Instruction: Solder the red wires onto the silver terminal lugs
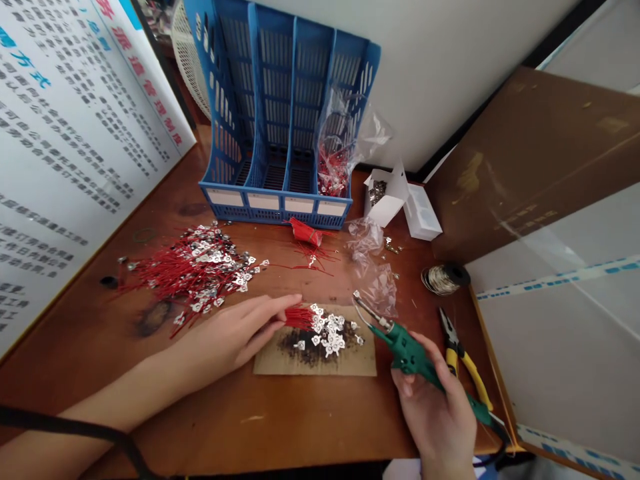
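Here's my left hand, right at the bundle of red wires lying over the brown cardboard, fingers close together against the near ends; whether they truly pinch, I can't tell. These should be light and springy, likely slippery as a bunch, so the red lengths look the best hold, clear of the small metal tabs. And my right hand: wrapped around the green soldering tool, a stiff, heavier handful, tip well apart from my left fingers.
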Demonstrator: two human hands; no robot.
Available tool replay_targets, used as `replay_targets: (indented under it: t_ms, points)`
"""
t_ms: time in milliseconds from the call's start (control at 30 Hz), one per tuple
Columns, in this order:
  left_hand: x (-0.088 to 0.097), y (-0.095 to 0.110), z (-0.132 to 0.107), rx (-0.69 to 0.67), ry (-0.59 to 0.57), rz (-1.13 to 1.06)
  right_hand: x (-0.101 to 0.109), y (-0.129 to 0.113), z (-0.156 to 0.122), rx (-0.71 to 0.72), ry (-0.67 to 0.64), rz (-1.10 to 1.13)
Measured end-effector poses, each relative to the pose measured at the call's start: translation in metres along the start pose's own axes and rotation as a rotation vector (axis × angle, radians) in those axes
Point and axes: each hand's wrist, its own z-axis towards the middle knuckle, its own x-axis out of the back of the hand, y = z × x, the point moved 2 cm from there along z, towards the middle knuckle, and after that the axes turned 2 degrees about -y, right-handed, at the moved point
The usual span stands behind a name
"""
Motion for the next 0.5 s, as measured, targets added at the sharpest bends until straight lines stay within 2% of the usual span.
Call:
replay_targets:
  t_ms: [100,200,367,500]
  points:
    - [0.005,0.0,-0.005,0.017,-0.077,-0.117,0.0,0.0,-0.003,0.041,-0.045,-0.082]
    - [0.006,-0.001,-0.009,-0.032,-0.109,-0.164,-0.003,-0.003,-0.006,0.108,-0.103,-0.169]
    - [0.005,-0.001,-0.01,-0.081,-0.093,-0.051,-0.008,-0.003,-0.012,0.161,-0.224,-0.243]
    - [0.004,0.004,-0.008,-0.091,-0.066,0.008,0.001,0.005,-0.014,0.18,-0.314,-0.324]
